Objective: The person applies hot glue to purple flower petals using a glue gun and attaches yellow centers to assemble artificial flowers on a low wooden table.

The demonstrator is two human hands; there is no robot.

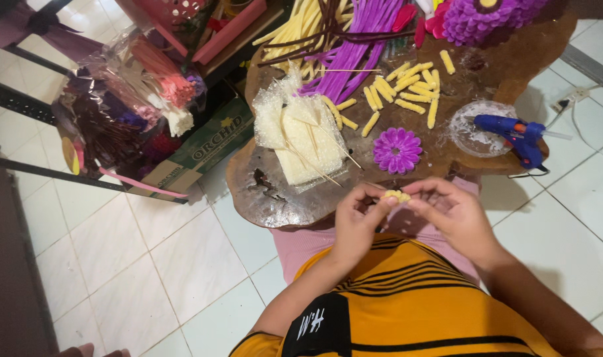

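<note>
The left hand and right hand meet above the near edge of the surface, fingertips closed together on one short yellow fuzzy piece. This pinch is shallow, so the piece could slip and drop to the floor. The blue glue gun rests on a clear dish near the right hand; a careless reach could likely knock it.
</note>
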